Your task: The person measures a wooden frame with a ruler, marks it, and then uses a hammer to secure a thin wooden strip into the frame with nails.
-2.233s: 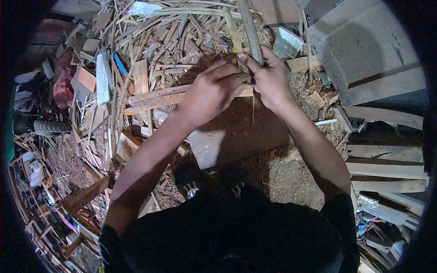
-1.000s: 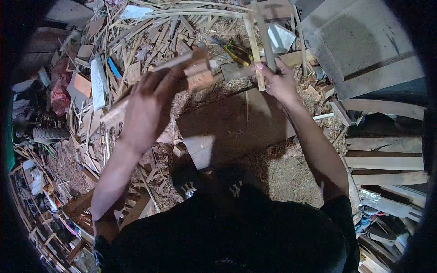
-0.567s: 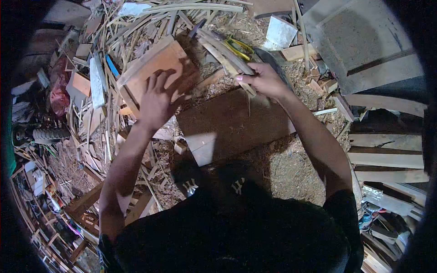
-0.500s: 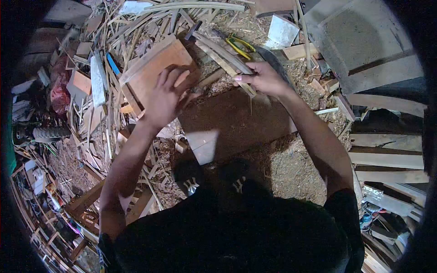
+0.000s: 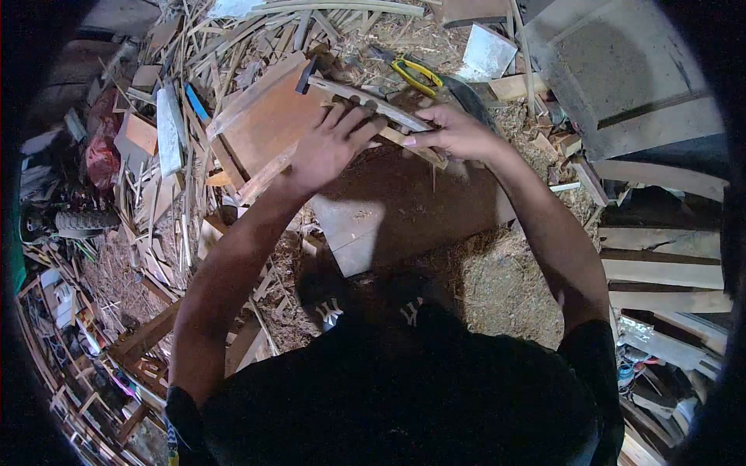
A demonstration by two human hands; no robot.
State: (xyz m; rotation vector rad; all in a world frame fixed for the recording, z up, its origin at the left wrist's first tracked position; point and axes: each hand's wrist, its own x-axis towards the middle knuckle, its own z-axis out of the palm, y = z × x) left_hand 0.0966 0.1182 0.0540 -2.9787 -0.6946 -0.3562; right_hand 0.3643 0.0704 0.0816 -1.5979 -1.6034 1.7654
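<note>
My right hand is closed round the near end of a pale wooden strip and the handle of a hammer. The dark hammer head shows at the far left end of that handle. My left hand has its fingers curled over the strip, left of my right hand; its fingertips are partly hidden. Below both hands lies a brown wooden board on the floor. An orange-brown panel with a pale edge rests just left of my left hand.
Yellow-handled pliers lie beyond my right hand. Scrap strips and shavings cover the floor at upper left. A white block and a large panel stand at upper right. Planks are stacked at right; my shoes are close to the board.
My left hand has moved right from over the orange-brown panel and closed on the strip. The hammer and strip have swung to a flatter angle, the hammer head moving left and nearer.
</note>
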